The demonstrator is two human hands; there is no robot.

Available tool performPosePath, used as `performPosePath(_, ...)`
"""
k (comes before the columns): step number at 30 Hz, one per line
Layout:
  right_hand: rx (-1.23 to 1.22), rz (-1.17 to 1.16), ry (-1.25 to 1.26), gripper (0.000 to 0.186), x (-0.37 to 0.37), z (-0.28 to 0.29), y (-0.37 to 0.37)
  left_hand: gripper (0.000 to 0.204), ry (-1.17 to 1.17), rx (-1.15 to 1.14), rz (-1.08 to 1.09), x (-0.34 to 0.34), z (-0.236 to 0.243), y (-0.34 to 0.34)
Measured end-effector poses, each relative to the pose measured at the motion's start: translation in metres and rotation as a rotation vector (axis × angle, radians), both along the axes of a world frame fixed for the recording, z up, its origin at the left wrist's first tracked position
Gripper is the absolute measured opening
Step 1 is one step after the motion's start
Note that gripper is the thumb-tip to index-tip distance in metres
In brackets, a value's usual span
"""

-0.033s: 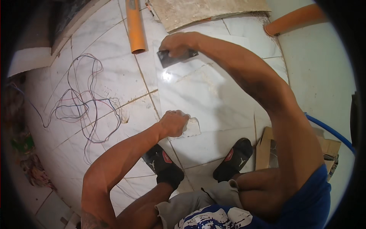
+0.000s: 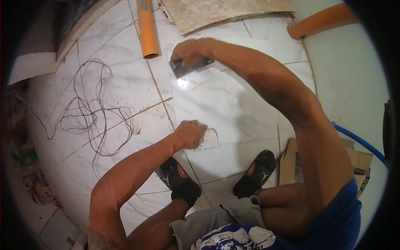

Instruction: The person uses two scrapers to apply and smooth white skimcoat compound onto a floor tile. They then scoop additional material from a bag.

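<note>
My right hand (image 2: 187, 54) grips a dark, glossy flat tool (image 2: 179, 71) on the far part of a large white marbled tile (image 2: 221, 104) lying on the floor. Nearer me, my left hand (image 2: 189, 134) is closed at the tile's near left, against a small pale rough-edged patch (image 2: 209, 139); I cannot make out whether it holds anything, as its fingertips are hidden. My feet stand either side below the tile.
An orange pipe (image 2: 148, 33) lies beyond, another (image 2: 316, 21) at back right. A plastered board (image 2: 229, 10) lies behind. Tangled wires (image 2: 96, 112) spread left. Cardboard (image 2: 287, 162) and a blue hose (image 2: 358, 146) are right, beside a pale wall (image 2: 346, 83).
My right hand and the dark tool have shifted slightly toward the left and down. My left hand stays in the same place.
</note>
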State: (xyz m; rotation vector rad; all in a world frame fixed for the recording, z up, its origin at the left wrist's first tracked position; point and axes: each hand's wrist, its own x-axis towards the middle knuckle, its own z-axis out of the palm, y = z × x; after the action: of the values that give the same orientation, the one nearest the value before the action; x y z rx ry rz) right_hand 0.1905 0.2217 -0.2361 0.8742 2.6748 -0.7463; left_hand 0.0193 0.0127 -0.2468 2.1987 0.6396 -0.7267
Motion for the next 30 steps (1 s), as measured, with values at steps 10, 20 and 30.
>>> performPosePath(10,-0.096,-0.061,-0.069,0.038,0.013,0.025,0.025,0.056,0.050,0.006,0.008,-0.001,-0.001,0.000)
performPosePath(20,-0.156,-0.191,0.144,0.045,0.059,0.007,-0.002,0.051,-0.037,-0.040,0.005,-0.009,-0.008,0.001)
performPosePath(30,-0.179,-0.671,0.233,0.052,0.141,-0.039,-0.080,0.051,-0.019,-0.010,-0.018,-0.004,-0.010,0.000)
